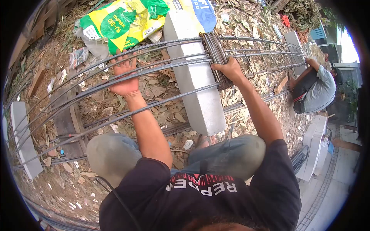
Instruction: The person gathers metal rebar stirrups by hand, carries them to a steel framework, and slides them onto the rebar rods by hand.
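Long ribbed steel bars (162,68) run lengthwise across the view, resting on a light grey block (198,88). My left hand (125,79) is palm up with its fingers spread, reaching in among the bars left of the block. Some bars pass over its palm and wrist; it grasps nothing that I can see. A tight bundle of rectangular steel stirrups (216,56) surrounds the bars just right of the block. My right hand (230,71) grips this bundle at its near side, thumb on the left face and fingers partly hidden behind. More stirrups (254,54) are spaced along the bars further right.
Another person (317,90) crouches at the far right, a hand at the bars. Further grey blocks (25,138) support the bars at both ends. Green and yellow sacks (119,23) lie behind. Dry leaves cover the ground. White slabs (314,148) stand at the right.
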`<state>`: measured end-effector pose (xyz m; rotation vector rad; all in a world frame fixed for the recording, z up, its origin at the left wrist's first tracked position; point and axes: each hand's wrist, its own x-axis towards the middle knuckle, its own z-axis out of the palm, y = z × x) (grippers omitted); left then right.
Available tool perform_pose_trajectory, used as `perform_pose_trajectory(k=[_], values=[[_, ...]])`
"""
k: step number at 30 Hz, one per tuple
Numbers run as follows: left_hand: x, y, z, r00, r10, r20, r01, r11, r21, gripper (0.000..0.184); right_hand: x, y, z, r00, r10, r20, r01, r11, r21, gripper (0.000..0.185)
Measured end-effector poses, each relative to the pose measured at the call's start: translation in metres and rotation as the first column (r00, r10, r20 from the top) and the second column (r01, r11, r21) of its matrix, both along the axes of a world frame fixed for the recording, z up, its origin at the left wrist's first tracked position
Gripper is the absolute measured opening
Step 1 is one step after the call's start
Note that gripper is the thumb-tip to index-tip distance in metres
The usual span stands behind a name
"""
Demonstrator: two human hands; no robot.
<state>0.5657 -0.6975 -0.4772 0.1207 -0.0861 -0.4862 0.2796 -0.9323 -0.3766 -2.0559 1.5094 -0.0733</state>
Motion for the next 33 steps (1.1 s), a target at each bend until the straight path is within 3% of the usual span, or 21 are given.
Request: perform_pose_trajectory(k=[1,2,3,4,7,10,12,16,18,19,26,27,30,31,33], values=[[0.003,0.002,-0.006,1.000,-0.004,0.018,0.004,1.000,0.002,0.112,0.005,0.005,0.009,0.997,0.020,-0.079,-0.019,1.000,0.023,0.083],[0.005,0.005,-0.011,1.000,-0.003,0.010,0.003,1.000,-0.009,0.113,0.005,0.011,0.010,0.999,0.017,-0.042,-0.014,0.999,0.051,0.085],[0.005,0.002,-0.012,1.000,-0.013,0.001,0.013,0.999,-0.037,0.114,0.011,0.017,0.008,0.986,-0.021,-0.163,0.014,0.999,-0.048,0.088],[0.003,0.001,-0.008,1.000,0.004,0.020,-0.005,1.000,0.026,0.115,0.013,0.016,0.003,0.981,-0.043,-0.189,0.042,0.999,-0.009,0.091],[-0.011,-0.004,0.014,1.000,0.021,0.002,-0.021,0.996,0.086,0.118,0.020,0.030,0.003,0.949,-0.097,-0.299,0.058,0.989,-0.138,0.066],[-0.004,0.001,0.014,1.000,-0.020,0.006,0.020,0.997,0.078,0.123,0.022,0.027,0.012,0.948,-0.091,-0.304,0.087,0.996,-0.028,0.064],[0.000,0.005,0.013,0.993,-0.116,0.021,0.115,0.992,0.055,0.125,0.020,0.029,0.012,0.956,-0.110,-0.271,0.088,0.992,-0.089,0.061],[-0.005,0.004,0.027,0.995,-0.096,0.017,0.092,0.983,0.162,0.124,0.020,0.036,0.026,0.968,-0.099,-0.233,0.061,0.984,-0.165,0.056],[0.000,0.006,0.019,0.993,-0.120,0.021,0.117,0.986,0.119,0.120,0.021,0.037,0.027,0.969,-0.083,-0.231,0.036,0.979,-0.202,0.053],[0.006,0.009,0.007,0.987,-0.155,0.028,0.155,0.988,0.025,0.117,0.020,0.033,0.022,0.964,-0.090,-0.250,0.040,0.979,-0.198,0.054],[0.003,0.015,0.026,0.983,-0.173,0.056,0.177,0.982,-0.070,0.118,0.011,0.026,0.042,0.968,-0.097,-0.233,0.032,0.962,-0.270,0.060],[0.009,0.015,0.018,0.959,-0.270,0.082,0.281,0.882,-0.378,0.118,0.006,0.021,0.044,0.974,-0.085,-0.210,0.023,0.960,-0.280,0.060],[0.000,0.016,0.052,0.981,-0.170,0.094,0.178,0.979,-0.095,0.118,0.008,0.022,0.062,0.986,-0.070,-0.152,0.026,0.961,-0.274,0.056],[0.005,0.016,0.053,0.957,-0.234,0.170,0.284,0.870,-0.402,0.121,0.010,0.025,0.069,0.990,-0.064,-0.127,0.028,0.964,-0.263,0.055],[0.001,0.018,0.055,0.974,-0.191,0.118,0.213,0.955,-0.208,0.121,0.014,0.031,0.073,0.995,-0.033,-0.095,0.006,0.962,-0.274,0.053]])
